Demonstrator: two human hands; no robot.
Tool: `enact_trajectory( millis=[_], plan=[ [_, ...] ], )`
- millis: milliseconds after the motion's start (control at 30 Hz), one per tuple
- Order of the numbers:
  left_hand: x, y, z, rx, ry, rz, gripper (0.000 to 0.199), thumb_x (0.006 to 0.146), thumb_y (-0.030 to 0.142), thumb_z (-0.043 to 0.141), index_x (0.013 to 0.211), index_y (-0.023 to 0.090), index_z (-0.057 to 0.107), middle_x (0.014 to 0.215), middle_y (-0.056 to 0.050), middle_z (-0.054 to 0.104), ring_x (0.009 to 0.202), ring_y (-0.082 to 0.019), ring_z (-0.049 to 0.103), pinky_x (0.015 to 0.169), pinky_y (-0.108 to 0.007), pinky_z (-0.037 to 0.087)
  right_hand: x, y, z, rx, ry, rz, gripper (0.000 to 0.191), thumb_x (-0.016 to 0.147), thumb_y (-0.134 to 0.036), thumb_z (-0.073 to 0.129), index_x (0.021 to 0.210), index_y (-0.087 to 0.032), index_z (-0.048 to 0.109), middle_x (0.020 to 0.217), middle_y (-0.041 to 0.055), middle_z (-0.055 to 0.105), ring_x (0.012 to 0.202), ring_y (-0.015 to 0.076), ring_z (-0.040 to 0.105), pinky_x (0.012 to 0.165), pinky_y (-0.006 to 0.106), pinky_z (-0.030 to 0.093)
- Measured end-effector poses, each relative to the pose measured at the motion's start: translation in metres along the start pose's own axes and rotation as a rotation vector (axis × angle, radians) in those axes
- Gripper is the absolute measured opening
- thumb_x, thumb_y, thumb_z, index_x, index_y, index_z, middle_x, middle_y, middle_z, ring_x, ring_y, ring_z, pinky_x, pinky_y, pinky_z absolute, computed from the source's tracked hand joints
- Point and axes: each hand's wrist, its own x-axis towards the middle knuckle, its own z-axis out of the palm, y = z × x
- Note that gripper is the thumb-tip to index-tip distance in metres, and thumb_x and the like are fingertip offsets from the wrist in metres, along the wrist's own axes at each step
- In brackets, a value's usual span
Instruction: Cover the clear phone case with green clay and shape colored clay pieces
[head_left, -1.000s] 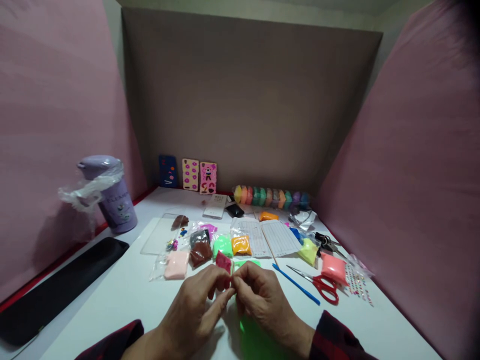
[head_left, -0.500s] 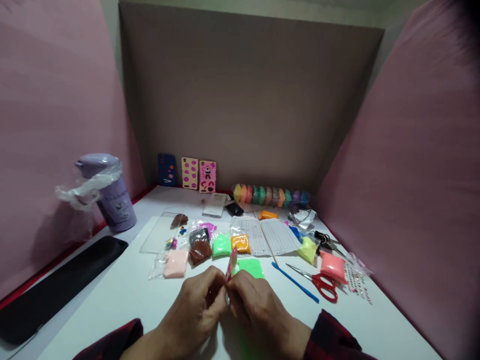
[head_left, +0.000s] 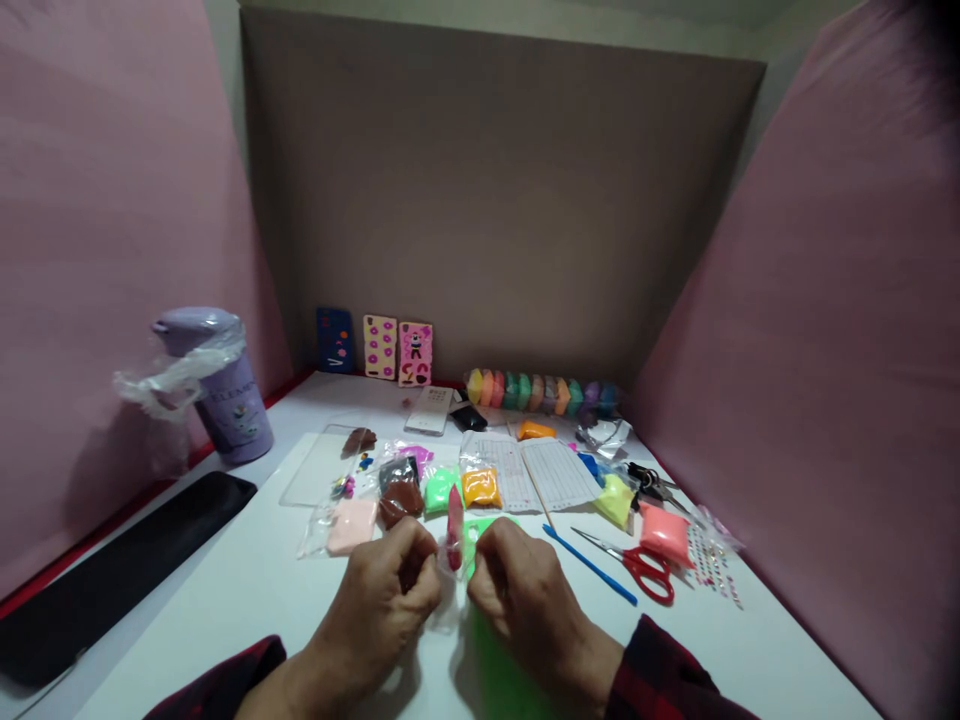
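Note:
My left hand (head_left: 382,600) and my right hand (head_left: 525,595) face each other low in the middle, both with fingers pinched together. Between them a small clear bag with a pink-red piece (head_left: 454,530) stands upright, its clear film reaching the fingers of both hands. Behind and partly under my right hand lies a bright green flat piece (head_left: 491,524). Just beyond are a green clay packet (head_left: 442,491), an orange clay packet (head_left: 481,487) and a brown clay packet (head_left: 400,503).
Blue tool (head_left: 592,567), red-handled scissors (head_left: 651,576) and coral packet (head_left: 665,532) lie at right. A peach packet (head_left: 352,527) is at left, with a purple tumbler (head_left: 229,400) and black case (head_left: 120,570) farther out. Decorated phone cases (head_left: 380,348) lean at the back wall.
My hands have moved slightly apart, showing more of the clear bag between them. The pink-red piece has shifted slightly left and looks more upright.

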Motion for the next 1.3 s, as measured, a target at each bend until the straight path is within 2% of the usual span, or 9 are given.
enact_trajectory(
  millis=[133,233,300,433,500,667,900,1100,1300],
  plan=[
    [0.0,0.003,0.0,-0.13,-0.047,-0.104,0.013,0.079,0.02,0.048,0.067,0.019,0.046,0.053,0.007,0.042,0.045,-0.008,0.039,0.043,-0.018,0.032,-0.002,0.005,0.003,0.004,0.034,-0.009,0.015,0.079,-0.007,0.043,0.071,-0.019,0.042,0.056,-0.0031,0.045,0.046,0.0103,0.043,0.046,0.023,0.028],
    [-0.003,0.006,0.003,-0.409,-0.159,-0.254,0.013,0.084,0.028,0.048,0.074,0.02,0.046,0.054,0.007,0.047,0.043,-0.009,0.048,0.041,-0.02,0.038,-0.002,0.003,0.004,-0.021,0.035,-0.12,0.014,0.083,-0.009,0.042,0.074,-0.018,0.047,0.059,-0.0012,0.048,0.048,0.0113,0.044,0.047,0.024,0.028],
    [-0.003,0.007,0.004,-0.516,-0.189,-0.284,0.014,0.085,0.031,0.048,0.077,0.02,0.046,0.056,0.006,0.051,0.045,-0.01,0.052,0.044,-0.022,0.043,-0.001,0.0,0.002,-0.029,-0.008,-0.214,0.015,0.085,-0.009,0.041,0.078,-0.017,0.051,0.061,0.0003,0.05,0.049,0.0123,0.045,0.047,0.025,0.029],
    [-0.002,0.007,0.004,-0.478,-0.141,-0.292,0.015,0.084,0.031,0.051,0.076,0.019,0.048,0.053,0.008,0.045,0.041,-0.008,0.044,0.04,-0.019,0.036,0.001,-0.005,-0.002,-0.087,-0.074,-0.315,0.016,0.086,-0.01,0.044,0.075,-0.016,0.054,0.064,0.003,0.053,0.053,0.0138,0.046,0.049,0.026,0.03],
    [-0.002,0.007,0.003,-0.434,-0.139,-0.284,0.014,0.083,0.03,0.051,0.076,0.019,0.049,0.053,0.009,0.042,0.041,-0.007,0.039,0.039,-0.018,0.032,0.001,-0.005,-0.002,-0.106,-0.077,-0.293,0.016,0.086,-0.011,0.046,0.074,-0.016,0.056,0.065,0.0035,0.054,0.054,0.0139,0.046,0.049,0.026,0.032],
    [0.0,0.006,0.002,-0.329,-0.136,-0.123,0.015,0.084,0.027,0.049,0.073,0.018,0.052,0.065,0.004,0.048,0.058,-0.01,0.042,0.054,-0.021,0.037,0.0,-0.006,-0.002,-0.057,-0.037,-0.236,0.019,0.087,-0.008,0.041,0.083,-0.013,0.058,0.073,0.0083,0.057,0.063,0.0165,0.055,0.052,0.025,0.041],
    [-0.005,0.005,0.003,-0.317,-0.194,-0.107,0.011,0.084,0.024,0.046,0.075,0.019,0.051,0.065,0.004,0.046,0.058,-0.011,0.04,0.052,-0.021,0.033,0.0,-0.004,-0.001,-0.003,0.053,-0.227,0.021,0.085,-0.004,0.041,0.095,-0.013,0.058,0.076,0.009,0.059,0.064,0.017,0.057,0.052,0.025,0.045],
    [-0.006,0.005,0.001,-0.351,-0.243,-0.068,0.015,0.087,0.024,0.044,0.072,0.02,0.046,0.06,0.006,0.039,0.054,-0.01,0.034,0.05,-0.021,0.029,0.002,-0.01,-0.008,0.271,-0.089,-0.053,0.021,0.08,-0.005,0.046,0.095,-0.015,0.056,0.083,0.0083,0.061,0.075,0.0183,0.059,0.063,0.028,0.048],
    [-0.006,0.004,-0.003,-0.259,-0.221,0.052,0.014,0.089,0.022,0.044,0.077,0.019,0.051,0.06,0.005,0.045,0.052,-0.01,0.039,0.049,-0.021,0.032,0.005,-0.008,-0.008,0.467,-0.095,0.048,0.018,0.08,-0.006,0.049,0.091,-0.015,0.06,0.079,0.0066,0.062,0.07,0.0153,0.056,0.062,0.026,0.047]
  ],
)
